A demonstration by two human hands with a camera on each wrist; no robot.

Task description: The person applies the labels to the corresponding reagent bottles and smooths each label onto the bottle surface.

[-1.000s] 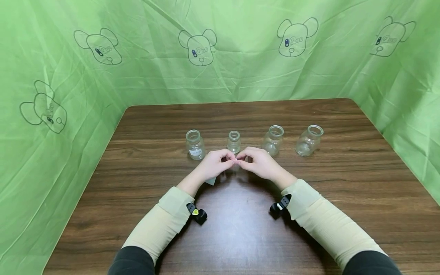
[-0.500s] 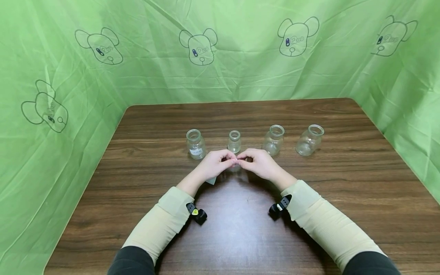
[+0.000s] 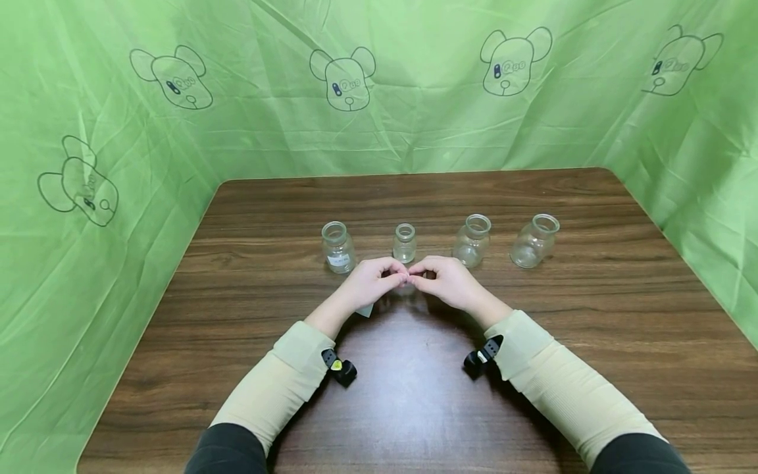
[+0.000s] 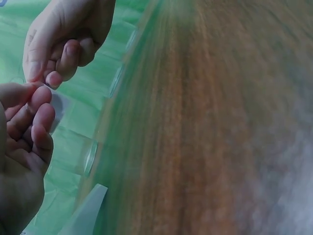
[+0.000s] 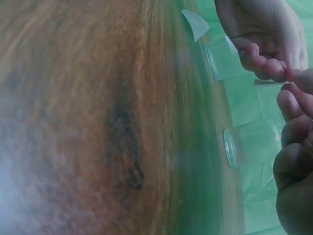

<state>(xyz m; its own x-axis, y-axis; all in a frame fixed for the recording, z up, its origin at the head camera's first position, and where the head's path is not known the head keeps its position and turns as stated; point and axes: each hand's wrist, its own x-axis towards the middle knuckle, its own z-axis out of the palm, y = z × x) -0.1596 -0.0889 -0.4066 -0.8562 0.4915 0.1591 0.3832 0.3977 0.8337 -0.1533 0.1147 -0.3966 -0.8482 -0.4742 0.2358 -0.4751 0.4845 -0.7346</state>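
My left hand [image 3: 373, 283] and right hand [image 3: 447, 283] meet fingertip to fingertip near the middle of the table. Between them they pinch a small, thin grey-white piece [image 4: 59, 108], like a label or slip of paper. In the right wrist view that thin piece [image 5: 269, 82] shows almost edge-on, and the fingers hide most of it. Just beyond the hands stands a small glass jar [image 3: 404, 245]. A larger glass jar [image 3: 339, 247] with a white label [image 3: 339, 261] is left of it. Under my left wrist, a pale paper sheet [image 3: 365, 311] lies partly covered.
To the right stand two more clear glass jars, one jar [image 3: 471, 243] behind my right hand and another jar [image 3: 534, 242] farther right. Everything rests on a brown wood-grain table [image 3: 284, 204]. Green cloth [image 3: 414, 141] with printed bear heads encloses its back and sides.
The hands hold nearly the same pose, fingertips together, with only very slight shifts. The head view has tilted a little, and the jars stay where they were.
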